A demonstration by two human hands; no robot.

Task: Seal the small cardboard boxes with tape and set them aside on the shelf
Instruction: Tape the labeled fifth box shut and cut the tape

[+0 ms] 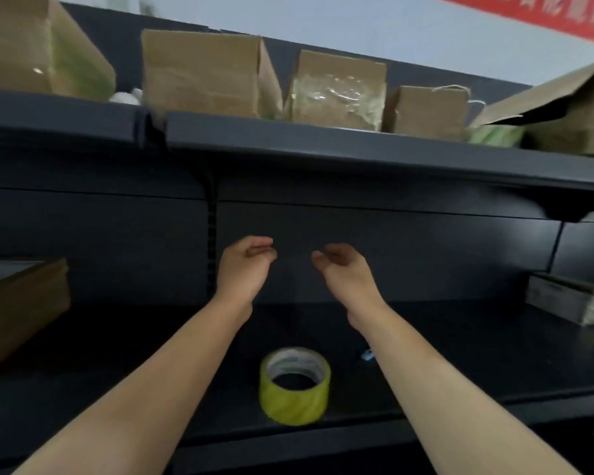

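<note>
The left hand (246, 265) and right hand (343, 269) are held up, fingers loosely curled, seemingly empty though blurred. The tape roll (294, 389) is stood on the lower shelf (66, 389) between the forearms. Cardboard boxes (203, 73) are lined along the upper shelf (357, 149).

Bare left hand (244, 265), bare right hand (343, 269), bare forearms (186, 354)

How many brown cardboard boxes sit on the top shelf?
5, in a row: far-left box, wide box, tape-wrapped box, small box, and open-flapped box at far right. Others may hide behind them.
</note>
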